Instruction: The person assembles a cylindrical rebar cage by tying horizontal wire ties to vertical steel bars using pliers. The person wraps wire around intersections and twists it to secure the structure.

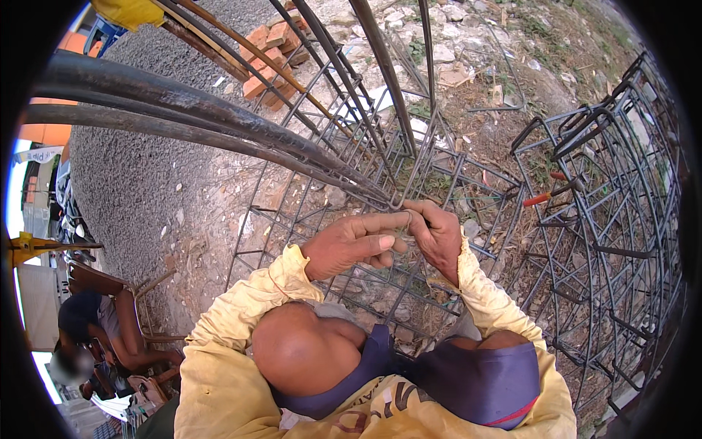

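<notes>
Left hand point(351, 246) is loosely spread, right hand point(439, 235) pinching what looks like tie wire point(409, 217) mid-frame, just below the rebar cage point(387, 73). Cage seems partly assembled, but this tie's unfinished, I reckon.

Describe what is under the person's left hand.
Around the left hand, a rebar framework and stony dirt ground show below; whatever lies directly beneath the hand is covered and cannot be seen.
</notes>
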A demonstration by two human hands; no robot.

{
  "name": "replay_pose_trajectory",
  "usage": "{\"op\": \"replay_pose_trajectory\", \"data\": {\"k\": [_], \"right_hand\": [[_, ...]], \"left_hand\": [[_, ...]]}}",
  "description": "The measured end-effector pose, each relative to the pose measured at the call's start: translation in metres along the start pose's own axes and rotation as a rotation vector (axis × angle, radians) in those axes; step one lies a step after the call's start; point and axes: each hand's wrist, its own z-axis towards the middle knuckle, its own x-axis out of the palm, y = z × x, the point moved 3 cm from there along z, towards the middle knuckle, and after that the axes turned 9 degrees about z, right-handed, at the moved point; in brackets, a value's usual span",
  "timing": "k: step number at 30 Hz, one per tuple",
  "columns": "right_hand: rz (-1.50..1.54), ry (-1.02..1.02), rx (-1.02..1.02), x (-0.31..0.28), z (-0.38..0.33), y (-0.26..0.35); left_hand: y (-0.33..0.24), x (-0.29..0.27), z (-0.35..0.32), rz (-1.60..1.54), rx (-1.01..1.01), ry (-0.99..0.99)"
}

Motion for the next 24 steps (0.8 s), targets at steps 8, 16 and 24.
{"op": "replay_pose_trajectory", "data": {"k": [8,16,24], "right_hand": [[0.242,-0.087,0.265,0.008,0.008,0.008],[0.319,-0.012,0.495,0.005,0.029,0.014],[0.164,0.152,0.643,-0.006,0.051,0.009]], "left_hand": [[0.0,-0.028,-0.01,0.501,0.069,-0.21],[-0.02,-0.021,-0.002,0.566,0.305,-0.447],[-0.028,-0.028,0.02,0.833,0.395,-0.401]]}}
